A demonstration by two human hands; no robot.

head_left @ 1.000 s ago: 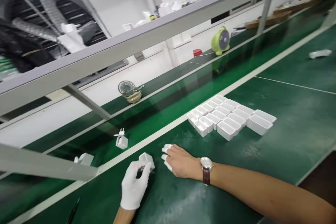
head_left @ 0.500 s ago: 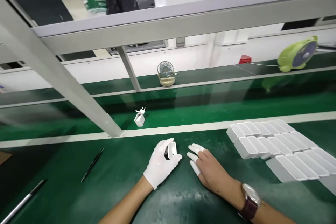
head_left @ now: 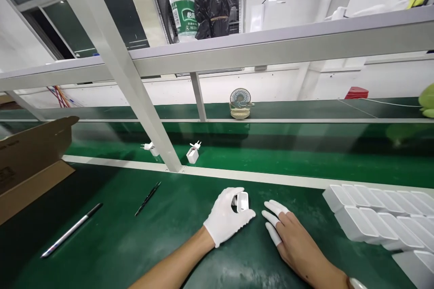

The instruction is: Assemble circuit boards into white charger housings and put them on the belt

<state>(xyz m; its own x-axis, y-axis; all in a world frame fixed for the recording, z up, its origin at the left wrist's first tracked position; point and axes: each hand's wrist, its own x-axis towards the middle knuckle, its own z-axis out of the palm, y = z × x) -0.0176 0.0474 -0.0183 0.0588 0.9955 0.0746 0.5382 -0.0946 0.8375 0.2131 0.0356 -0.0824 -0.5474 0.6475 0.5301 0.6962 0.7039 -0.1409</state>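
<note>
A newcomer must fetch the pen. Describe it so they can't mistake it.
Start at the cardboard box on the green table's left edge. The pen lies just right of it, silvery with a dark tip, longer and paler than the thin black tool beyond.

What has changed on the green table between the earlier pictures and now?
Mostly the camera turned left: a cardboard box and a pen came into view, and the white trays slid to the right edge. The gloved left hand still holds the small white shell. The right hand still rests flat beside it, holding nothing.
</note>
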